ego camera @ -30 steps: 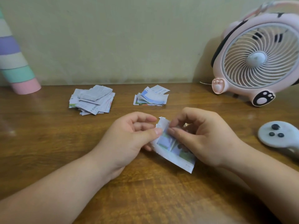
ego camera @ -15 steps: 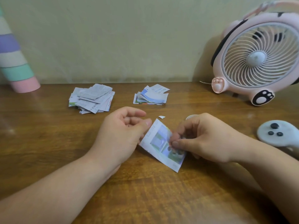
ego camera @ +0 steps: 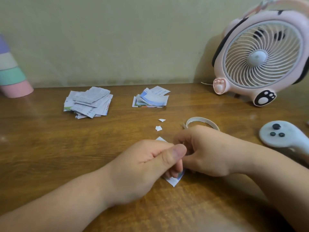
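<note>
Two bare hands meet over a small paper slip (ego camera: pixel 173 181) at the front of a brown wooden surface (ego camera: pixel 50 156). The left hand (ego camera: pixel 150 166) grips the slip, fingers curled round it and thumb pressed flat along the top. Only a white corner with a blue-green printed edge pokes out below the knuckles, and a pale tip shows above them. The right hand (ego camera: pixel 209 153) sits just beside it, touching the left. Its fingers bend in toward the slip, but they are blurred and partly hidden by the left thumb, so it is not clear whether they hold it.

Two tiny torn white scraps (ego camera: pixel 158 128) lie on the surface just beyond the hands. A thin ring of tape (ego camera: pixel 202 122) lies flat behind the right hand. Farther back sit two loose piles of cut paper, one greyish with fine print (ego camera: pixel 88 102) and one with blue and white colour print (ego camera: pixel 151 99). A round pink plastic fan (ego camera: pixel 260 56) with a ribbed grille and paw-shaped feet stands at the right against the wall. A smooth white controller (ego camera: pixel 284 136) with dark buttons lies near it.
</note>
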{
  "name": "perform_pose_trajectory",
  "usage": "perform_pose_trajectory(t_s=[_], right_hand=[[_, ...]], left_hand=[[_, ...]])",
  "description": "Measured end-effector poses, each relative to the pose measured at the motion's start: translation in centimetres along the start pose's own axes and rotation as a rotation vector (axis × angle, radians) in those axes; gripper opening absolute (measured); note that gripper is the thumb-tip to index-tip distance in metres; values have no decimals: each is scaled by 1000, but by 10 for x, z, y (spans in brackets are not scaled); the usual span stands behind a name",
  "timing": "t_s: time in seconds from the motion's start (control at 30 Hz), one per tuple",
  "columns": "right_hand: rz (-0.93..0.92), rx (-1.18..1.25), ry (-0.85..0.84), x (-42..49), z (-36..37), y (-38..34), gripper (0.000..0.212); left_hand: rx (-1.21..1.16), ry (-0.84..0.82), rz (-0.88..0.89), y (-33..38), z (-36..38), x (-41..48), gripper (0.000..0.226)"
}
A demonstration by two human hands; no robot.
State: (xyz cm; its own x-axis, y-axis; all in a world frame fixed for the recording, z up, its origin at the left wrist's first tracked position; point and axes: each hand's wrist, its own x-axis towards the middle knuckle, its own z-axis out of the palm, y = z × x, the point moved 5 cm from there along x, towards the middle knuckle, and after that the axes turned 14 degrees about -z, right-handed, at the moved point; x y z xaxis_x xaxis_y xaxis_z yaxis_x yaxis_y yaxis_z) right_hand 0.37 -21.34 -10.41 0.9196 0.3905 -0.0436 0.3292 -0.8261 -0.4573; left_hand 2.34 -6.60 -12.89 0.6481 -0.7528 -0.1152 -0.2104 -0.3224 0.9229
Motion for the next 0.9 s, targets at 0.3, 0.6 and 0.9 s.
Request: perform_pose_trajectory(t_s=[0.3,0.6,0.9], right_hand=[[123,-191,475,-14,-59,35,17],[176,-204,219,-1,-26,34,18],[-153,407,438,0,-15,3,17]], left_hand=[[154,234,-8,7,-9,-1,5],[50,460,-105,10,-20,-2,37],[-634,327,-136,-1,-18,10,46]])
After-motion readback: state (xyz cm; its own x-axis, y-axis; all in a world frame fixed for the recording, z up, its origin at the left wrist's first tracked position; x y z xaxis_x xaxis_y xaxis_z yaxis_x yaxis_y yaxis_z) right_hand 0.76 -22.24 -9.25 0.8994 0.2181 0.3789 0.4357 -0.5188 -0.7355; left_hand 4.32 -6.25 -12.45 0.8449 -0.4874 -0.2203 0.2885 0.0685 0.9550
